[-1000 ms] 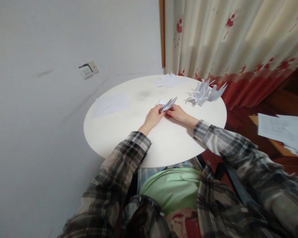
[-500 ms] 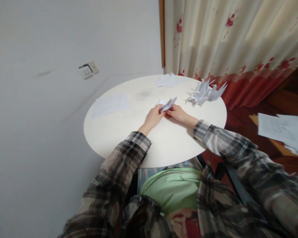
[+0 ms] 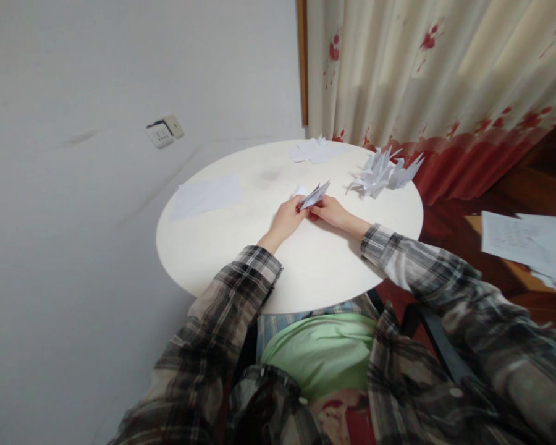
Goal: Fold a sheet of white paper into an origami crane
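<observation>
A piece of folded white paper (image 3: 315,194) is held between my two hands, a little above the middle of the table. My left hand (image 3: 289,217) is closed on its left side, the fingertips curled in at the lower edge. From the right, my right hand (image 3: 331,212) pinches the same paper, and several of its fingers are hidden beneath. The layers stand up in a narrow, pointed shape tilted to the right. Right of my hands sits a cluster of folded paper cranes (image 3: 377,173) with pointed tips.
The round white table (image 3: 204,247) carries a flat paper sheet (image 3: 208,194) at left and paper pieces (image 3: 315,150) at the back. A wall with a socket (image 3: 160,134) borders the left. Behind hangs a curtain (image 3: 426,93). Printed sheets (image 3: 528,244) lie on a wooden surface at right.
</observation>
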Demonstrator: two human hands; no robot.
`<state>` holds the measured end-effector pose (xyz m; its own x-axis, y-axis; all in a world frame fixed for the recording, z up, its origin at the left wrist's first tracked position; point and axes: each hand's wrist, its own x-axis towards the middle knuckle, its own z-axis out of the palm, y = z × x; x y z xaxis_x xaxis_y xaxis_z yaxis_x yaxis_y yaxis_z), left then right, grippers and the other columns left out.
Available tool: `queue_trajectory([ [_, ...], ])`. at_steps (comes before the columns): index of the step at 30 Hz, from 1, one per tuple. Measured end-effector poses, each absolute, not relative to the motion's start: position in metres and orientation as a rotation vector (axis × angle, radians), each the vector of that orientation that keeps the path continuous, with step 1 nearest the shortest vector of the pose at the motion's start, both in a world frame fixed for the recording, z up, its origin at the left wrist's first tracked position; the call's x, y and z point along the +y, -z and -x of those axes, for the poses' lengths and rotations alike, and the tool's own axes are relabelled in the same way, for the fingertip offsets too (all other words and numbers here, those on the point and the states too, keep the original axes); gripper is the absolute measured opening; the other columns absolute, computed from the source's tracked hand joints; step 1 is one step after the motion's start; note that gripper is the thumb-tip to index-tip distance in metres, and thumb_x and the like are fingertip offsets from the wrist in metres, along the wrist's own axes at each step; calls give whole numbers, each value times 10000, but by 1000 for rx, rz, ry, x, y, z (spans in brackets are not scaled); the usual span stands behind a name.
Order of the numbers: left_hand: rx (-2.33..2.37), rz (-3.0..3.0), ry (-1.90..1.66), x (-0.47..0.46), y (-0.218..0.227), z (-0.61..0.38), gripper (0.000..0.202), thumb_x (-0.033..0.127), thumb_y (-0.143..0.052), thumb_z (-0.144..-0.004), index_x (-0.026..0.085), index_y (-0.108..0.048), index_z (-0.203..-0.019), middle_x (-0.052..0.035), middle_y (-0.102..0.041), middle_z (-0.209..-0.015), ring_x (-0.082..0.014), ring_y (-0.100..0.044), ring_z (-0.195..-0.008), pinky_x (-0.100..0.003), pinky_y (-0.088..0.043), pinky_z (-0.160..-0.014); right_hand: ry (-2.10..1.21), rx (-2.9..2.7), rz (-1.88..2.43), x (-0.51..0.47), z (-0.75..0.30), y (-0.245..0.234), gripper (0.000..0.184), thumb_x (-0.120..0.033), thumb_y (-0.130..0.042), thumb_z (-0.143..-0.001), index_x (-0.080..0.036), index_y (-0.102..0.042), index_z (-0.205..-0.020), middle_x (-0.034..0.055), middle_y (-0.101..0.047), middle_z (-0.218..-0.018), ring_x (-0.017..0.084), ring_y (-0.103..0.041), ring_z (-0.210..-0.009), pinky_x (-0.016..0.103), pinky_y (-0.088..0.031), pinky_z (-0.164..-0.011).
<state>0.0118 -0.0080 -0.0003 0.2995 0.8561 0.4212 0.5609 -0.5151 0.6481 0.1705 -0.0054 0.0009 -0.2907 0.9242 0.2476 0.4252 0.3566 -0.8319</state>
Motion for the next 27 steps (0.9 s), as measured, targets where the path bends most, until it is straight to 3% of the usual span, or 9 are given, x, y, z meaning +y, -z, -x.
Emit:
queue_trajectory([
  [16, 1275, -2192, -1049, -10, -1, -12, 293, 215, -519, -775, 164, -594, -1054, -46, -687, -904, -152, -610, -783, -297, -479, -746, -866, -1854, 1168, -4, -169, 1, 105, -159, -493, -758, -124, -591, -743, 48, -642, -664, 138, -585, -605, 274, -475, -641],
  [27, 1364, -2226, -1040, -9, -1, -11, 232, 326, -460, -840, 174, -574, -973, -44, -666, -833, -149, -584, -726, -291, -465, -701, -818, -1844, 1128, -11, -168, -4, 210, -220, -501, -796, -135, -528, -987, 35, -655, -734, 125, -582, -602, 269, -480, -642],
])
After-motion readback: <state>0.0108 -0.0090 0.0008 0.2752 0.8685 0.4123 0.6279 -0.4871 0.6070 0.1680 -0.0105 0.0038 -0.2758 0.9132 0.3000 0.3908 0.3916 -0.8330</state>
